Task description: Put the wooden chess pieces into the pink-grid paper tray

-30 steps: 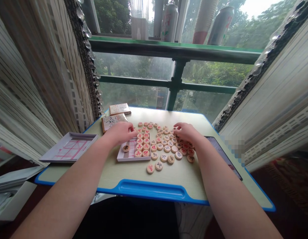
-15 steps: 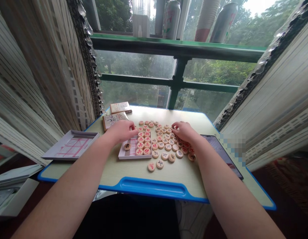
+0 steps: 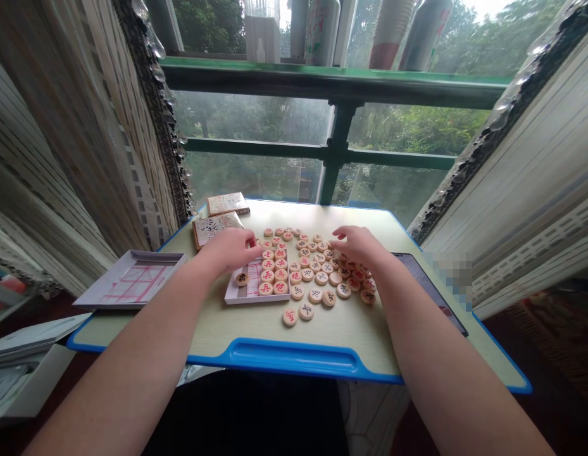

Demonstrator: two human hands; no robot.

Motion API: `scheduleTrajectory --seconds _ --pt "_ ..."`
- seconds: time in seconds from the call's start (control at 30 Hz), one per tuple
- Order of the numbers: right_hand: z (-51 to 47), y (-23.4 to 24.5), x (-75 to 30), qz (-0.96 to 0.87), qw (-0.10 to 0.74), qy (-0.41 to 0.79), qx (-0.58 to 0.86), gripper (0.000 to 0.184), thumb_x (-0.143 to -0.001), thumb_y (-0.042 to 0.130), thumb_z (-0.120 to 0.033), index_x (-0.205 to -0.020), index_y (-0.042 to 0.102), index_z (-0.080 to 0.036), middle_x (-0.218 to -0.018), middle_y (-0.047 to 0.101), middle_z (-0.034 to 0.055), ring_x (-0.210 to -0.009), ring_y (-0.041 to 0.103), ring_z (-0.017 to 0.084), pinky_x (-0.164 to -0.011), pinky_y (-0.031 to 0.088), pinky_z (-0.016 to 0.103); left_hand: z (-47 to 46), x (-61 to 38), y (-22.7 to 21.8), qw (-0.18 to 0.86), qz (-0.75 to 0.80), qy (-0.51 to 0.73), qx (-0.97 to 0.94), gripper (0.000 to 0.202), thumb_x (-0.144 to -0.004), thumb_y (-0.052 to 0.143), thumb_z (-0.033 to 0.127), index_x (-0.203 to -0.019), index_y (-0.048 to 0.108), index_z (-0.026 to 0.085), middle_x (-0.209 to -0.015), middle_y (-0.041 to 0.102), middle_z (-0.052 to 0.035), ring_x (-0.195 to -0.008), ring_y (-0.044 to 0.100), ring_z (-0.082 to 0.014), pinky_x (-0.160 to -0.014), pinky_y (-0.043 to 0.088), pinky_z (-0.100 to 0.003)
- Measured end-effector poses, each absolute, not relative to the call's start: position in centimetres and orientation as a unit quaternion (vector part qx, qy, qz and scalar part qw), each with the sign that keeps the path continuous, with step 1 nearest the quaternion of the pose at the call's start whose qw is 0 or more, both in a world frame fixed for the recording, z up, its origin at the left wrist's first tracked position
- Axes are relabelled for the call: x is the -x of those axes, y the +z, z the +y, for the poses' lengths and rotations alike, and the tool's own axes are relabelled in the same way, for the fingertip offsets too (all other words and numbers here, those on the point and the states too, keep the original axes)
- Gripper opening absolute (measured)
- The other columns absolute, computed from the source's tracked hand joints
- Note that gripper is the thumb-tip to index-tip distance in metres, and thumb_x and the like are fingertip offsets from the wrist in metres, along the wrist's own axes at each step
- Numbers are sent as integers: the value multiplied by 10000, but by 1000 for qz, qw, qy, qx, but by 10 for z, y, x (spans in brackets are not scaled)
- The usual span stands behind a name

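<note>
My left hand (image 3: 231,248) is over the far left corner of a shallow white box (image 3: 231,299), thumb and fingers curled close together. What lies between its fingertips is hidden. Inside the box, round wooden xiangqi pieces with red characters (image 3: 266,289) stand in two columns, and a piece with a black character (image 3: 241,279) lies at the left. My right hand (image 3: 356,244) hovers at the right edge of a loose spread of pieces (image 3: 321,277), thumb and fingers apart. I see nothing held in it. Two pieces, one red (image 3: 290,316) and one black (image 3: 306,311), lie nearest me.
A white box lid (image 3: 92,297) sits at the table's left edge. Two patterned boxes (image 3: 227,203) are behind my left hand. A phone or tablet (image 3: 433,288) lies beyond my right forearm. The table's blue rim has a groove (image 3: 294,358) in front.
My right hand has lifted slightly off the pieces and its fingers have moved a little to the right. My left hand stays at the box corner. The view has shifted slightly.
</note>
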State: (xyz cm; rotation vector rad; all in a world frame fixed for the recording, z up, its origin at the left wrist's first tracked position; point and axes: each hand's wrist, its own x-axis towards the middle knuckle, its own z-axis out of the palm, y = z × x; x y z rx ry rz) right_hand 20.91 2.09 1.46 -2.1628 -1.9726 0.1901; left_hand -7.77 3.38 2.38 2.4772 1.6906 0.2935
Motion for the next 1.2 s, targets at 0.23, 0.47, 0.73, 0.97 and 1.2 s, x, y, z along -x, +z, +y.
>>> scheduleTrajectory --seconds 0.23,0.47,0.73,0.97,1.2 --pt "26 3 -207 -698 67 65 710 355 -817 534 -347 -1138 665 -269 -1116 645 79 -1084 469 289 -937 386 379 35 79 23 67 561 99 -819 306 -736 469 454 -746 632 196 -755 664 -53 -705 573 -201 -566 355 -283" --pt "23 8 -208 -693 107 114 704 406 -790 531 -201 -1164 651 -307 -1114 648 40 -1157 402 283 -966 380 352 35 78 23 66 563 95 -818 311 -731 464 458 -745 634 197 -751 662 -53 -709 572 -202 -568 354 -281" --pt "24 9 -206 -690 70 88 715 412 -776 537 -248 -1169 655 -286 -1081 655 69 -1105 441 297 -955 376 369 34 78 23 67 559 89 -822 307 -732 457 450 -729 625 193 -751 665 -57 -706 571 -194 -562 349 -273" --pt "12 28 -206 -669 82 105 731 479 -799 522 -258 -1273 578 -225 -1160 651 57 -1092 501 255 -891 419 312 34 78 24 68 562 88 -819 315 -737 468 450 -756 648 191 -762 676 -58 -705 581 -195 -547 353 -272" --pt "-1 47 -212 -645 -21 108 756 333 -707 583 -185 -1015 711 -184 -974 711 83 -829 631 214 -661 446 267 33 76 25 69 569 75 -816 317 -741 468 462 -768 646 201 -798 690 -56 -741 592 -206 -565 360 -270"
